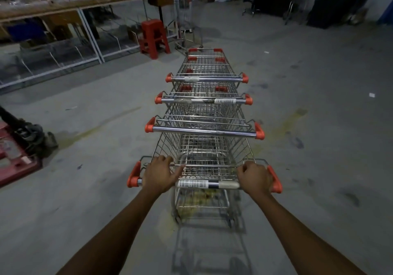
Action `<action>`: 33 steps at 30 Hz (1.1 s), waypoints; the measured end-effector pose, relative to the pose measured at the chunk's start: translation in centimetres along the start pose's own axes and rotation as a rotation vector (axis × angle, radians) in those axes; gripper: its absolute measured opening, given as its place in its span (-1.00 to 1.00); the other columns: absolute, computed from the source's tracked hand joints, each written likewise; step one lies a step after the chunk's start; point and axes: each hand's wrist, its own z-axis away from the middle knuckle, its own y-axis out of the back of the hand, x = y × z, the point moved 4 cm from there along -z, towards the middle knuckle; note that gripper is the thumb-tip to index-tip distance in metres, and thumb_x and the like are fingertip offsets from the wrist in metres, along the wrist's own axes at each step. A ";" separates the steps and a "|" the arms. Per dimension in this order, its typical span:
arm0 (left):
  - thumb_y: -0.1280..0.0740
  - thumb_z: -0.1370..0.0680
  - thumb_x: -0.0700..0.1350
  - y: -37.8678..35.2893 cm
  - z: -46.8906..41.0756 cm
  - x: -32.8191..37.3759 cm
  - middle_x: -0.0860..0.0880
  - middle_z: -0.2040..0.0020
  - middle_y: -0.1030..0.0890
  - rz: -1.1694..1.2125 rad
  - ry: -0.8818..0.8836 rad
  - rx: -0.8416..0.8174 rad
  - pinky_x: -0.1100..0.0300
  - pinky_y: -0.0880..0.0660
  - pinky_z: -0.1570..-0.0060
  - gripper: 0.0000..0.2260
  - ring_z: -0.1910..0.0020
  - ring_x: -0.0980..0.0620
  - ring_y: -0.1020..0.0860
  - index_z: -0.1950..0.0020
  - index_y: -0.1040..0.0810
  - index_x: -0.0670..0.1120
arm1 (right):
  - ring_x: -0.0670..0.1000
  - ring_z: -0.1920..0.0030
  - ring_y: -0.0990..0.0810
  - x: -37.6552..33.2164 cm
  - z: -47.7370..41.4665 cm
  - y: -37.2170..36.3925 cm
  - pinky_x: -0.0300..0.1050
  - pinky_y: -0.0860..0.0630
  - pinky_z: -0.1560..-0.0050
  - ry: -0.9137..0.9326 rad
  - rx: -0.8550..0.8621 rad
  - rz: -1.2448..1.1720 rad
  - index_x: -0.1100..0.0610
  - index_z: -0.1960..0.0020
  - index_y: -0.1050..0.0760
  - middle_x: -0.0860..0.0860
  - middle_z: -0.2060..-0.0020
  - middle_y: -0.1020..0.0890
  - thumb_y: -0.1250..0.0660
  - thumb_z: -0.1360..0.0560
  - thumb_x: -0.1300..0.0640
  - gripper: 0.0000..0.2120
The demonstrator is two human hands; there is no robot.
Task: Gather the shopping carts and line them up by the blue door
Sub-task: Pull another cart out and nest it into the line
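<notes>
Carts (204, 108) nested; left hand (159, 173), right hand (254, 177) cover handle (208, 183) ends.

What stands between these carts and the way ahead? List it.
A lone cart stands straight ahead of the carts, with a red stool just left of it; the floor to the right looks open.

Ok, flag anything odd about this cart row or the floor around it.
The nested carts sit slightly crooked: the second handle slants down to the right. Under the nearest cart, yellowish stains smear the floor, and a paper scrap lies off to the right.
</notes>
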 end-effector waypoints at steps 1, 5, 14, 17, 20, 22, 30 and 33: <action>-0.01 -0.52 0.44 0.0 -0.4 -0.1 -0.07 -0.12 -0.63 -0.003 0.002 -0.001 0.05 -0.48 0.01 -0.33 -0.12 -0.04 -0.54 -0.19 -0.59 -0.05 | 0.10 0.38 -0.54 -0.3 -0.4 -0.1 -0.17 -0.33 0.33 0.005 -0.010 0.002 0.11 0.31 -0.47 0.05 0.42 -0.56 -0.20 -0.52 0.02 -0.72; -0.05 -0.53 0.41 0.0 -2.0 -0.7 -0.06 -0.09 -0.63 0.017 0.011 0.007 0.10 -0.44 0.09 -0.37 -0.09 -0.03 -0.54 -0.15 -0.60 -0.05 | 0.12 0.35 -0.59 -1.0 -2.0 -0.6 -0.17 -0.37 0.33 0.033 -0.020 0.020 0.11 0.30 -0.52 0.08 0.39 -0.60 -0.19 -0.53 0.01 -0.70; -0.07 -0.53 0.42 0.0 -3.5 -1.9 -0.02 -0.04 -0.61 0.057 0.023 0.001 0.09 -0.52 0.09 -0.41 -0.01 0.04 -0.53 -0.05 -0.62 -0.02 | 0.17 0.20 -0.66 -2.4 -3.1 -1.1 -0.12 -0.33 0.24 0.064 0.000 0.051 0.16 0.17 -0.63 0.13 0.25 -0.68 -0.21 -0.54 0.01 -0.69; -0.07 -0.53 0.42 -0.3 -3.5 -2.2 0.00 -0.01 -0.62 0.070 0.022 0.018 0.10 -0.53 0.09 -0.41 0.01 0.06 -0.53 -0.03 -0.63 -0.02 | 0.17 0.21 -0.65 -2.5 -3.1 -1.2 -0.12 -0.32 0.25 0.058 0.018 0.049 0.16 0.16 -0.63 0.13 0.24 -0.68 -0.20 -0.55 0.02 -0.69; -0.06 -0.53 0.44 -0.4 -3.5 -2.5 0.01 0.02 -0.62 0.083 0.027 0.043 0.07 -0.55 0.09 -0.41 0.03 0.07 -0.53 -0.02 -0.62 -0.01 | 0.14 0.32 -0.58 -2.5 -2.9 -1.4 -0.15 -0.33 0.28 0.047 0.046 0.025 0.16 0.19 -0.62 0.12 0.30 -0.67 -0.20 -0.54 0.03 -0.69; -0.07 -0.54 0.44 -0.4 -3.5 -2.5 0.02 0.01 -0.63 0.086 0.010 0.044 0.10 -0.53 0.10 -0.41 0.02 0.07 -0.54 -0.03 -0.63 -0.01 | 0.11 0.39 -0.49 -2.5 -2.7 -1.4 -0.16 -0.30 0.32 0.053 0.072 0.011 0.16 0.21 -0.62 0.12 0.35 -0.65 -0.22 -0.54 0.05 -0.70; 0.00 -0.54 0.43 1.2 -3.5 -1.9 -0.11 -0.29 -0.54 0.059 -0.052 -0.101 -0.05 -0.43 -0.23 -0.32 -0.29 -0.08 -0.46 -0.36 -0.48 -0.04 | 0.09 0.04 -0.62 -3.6 -0.8 0.1 -0.12 -0.42 0.15 0.177 -0.072 -0.054 0.07 -0.06 -0.59 0.05 0.04 -0.67 -0.23 -0.53 -0.08 -0.72; 0.09 -0.52 0.42 3.1 -3.8 -0.4 -0.11 -0.40 -0.44 0.097 -0.145 -0.047 -0.09 -0.40 -0.33 -0.26 -0.38 -0.10 -0.38 -0.47 -0.38 -0.03 | 0.19 -0.16 -0.54 -4.3 0.0 1.7 0.03 -0.49 -0.10 0.226 -0.020 -0.118 0.12 -0.27 -0.51 0.12 -0.15 -0.58 -0.21 -0.44 -0.13 -0.49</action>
